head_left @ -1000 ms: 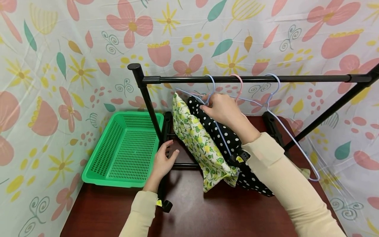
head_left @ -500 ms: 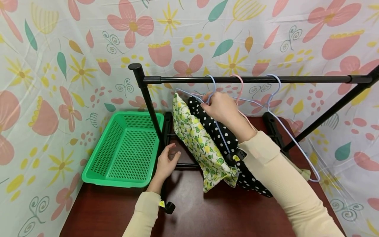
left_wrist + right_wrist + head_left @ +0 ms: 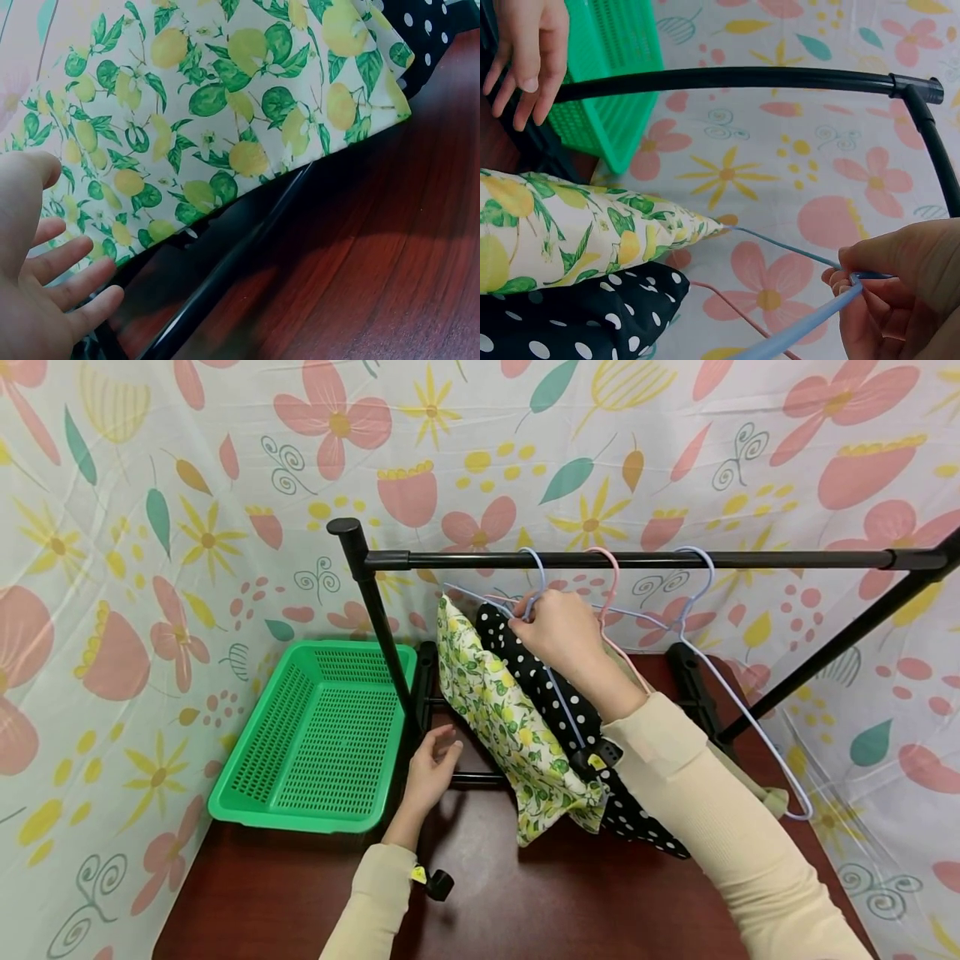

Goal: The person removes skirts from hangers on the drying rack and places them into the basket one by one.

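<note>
My right hand pinches a light blue hanger at its neck, just below the hook; the hook sits over the rack's black bar. In the right wrist view, one arm of this hanger runs into a lemon-print cloth item, its corner peaked at the hanger's end. A black polka-dot cloth item hangs close behind, by a pink hanger. My left hand holds nothing, fingers loosely bent, left of the lemon print. The left wrist view shows it beside the cloth's lower edge.
A green mesh basket stands left of the rack on the dark red table. Another blue hanger hangs farther right. Part of an olive cloth shows behind my right sleeve. The rack's left post rises near my left hand.
My left hand has shifted slightly right and down. My right hand keeps its pinch on the blue hanger; its forearm moved slightly left. The hanging cloth items have hardly moved.
</note>
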`<action>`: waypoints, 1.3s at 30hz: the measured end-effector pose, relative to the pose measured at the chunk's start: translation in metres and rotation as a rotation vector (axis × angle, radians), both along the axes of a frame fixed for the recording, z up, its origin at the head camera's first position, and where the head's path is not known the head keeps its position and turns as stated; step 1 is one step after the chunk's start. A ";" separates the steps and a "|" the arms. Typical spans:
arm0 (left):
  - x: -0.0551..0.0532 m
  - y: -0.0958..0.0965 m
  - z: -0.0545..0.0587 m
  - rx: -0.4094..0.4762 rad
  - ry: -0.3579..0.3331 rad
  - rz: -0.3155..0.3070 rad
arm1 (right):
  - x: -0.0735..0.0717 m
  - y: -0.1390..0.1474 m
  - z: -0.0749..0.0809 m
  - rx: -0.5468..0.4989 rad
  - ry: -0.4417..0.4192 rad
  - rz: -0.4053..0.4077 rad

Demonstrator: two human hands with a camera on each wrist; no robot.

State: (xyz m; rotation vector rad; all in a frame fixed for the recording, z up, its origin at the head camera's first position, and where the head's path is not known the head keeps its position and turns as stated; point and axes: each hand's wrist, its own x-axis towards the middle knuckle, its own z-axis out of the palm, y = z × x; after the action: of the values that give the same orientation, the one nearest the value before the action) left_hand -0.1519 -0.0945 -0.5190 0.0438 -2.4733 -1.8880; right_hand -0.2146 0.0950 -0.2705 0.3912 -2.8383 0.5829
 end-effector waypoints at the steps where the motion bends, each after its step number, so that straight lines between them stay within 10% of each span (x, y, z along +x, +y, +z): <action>1: 0.000 0.001 0.000 0.000 -0.002 0.002 | 0.000 0.000 0.000 -0.001 0.004 -0.001; 39: -0.007 0.022 -0.005 0.184 -0.196 0.021 | 0.010 -0.003 0.017 0.012 0.106 0.036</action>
State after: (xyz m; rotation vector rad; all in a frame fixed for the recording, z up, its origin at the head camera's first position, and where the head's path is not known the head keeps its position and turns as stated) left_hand -0.1592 -0.0727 -0.5238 0.2707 -2.3920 -2.1947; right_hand -0.2051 0.0916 -0.2537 0.4620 -2.7403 0.5359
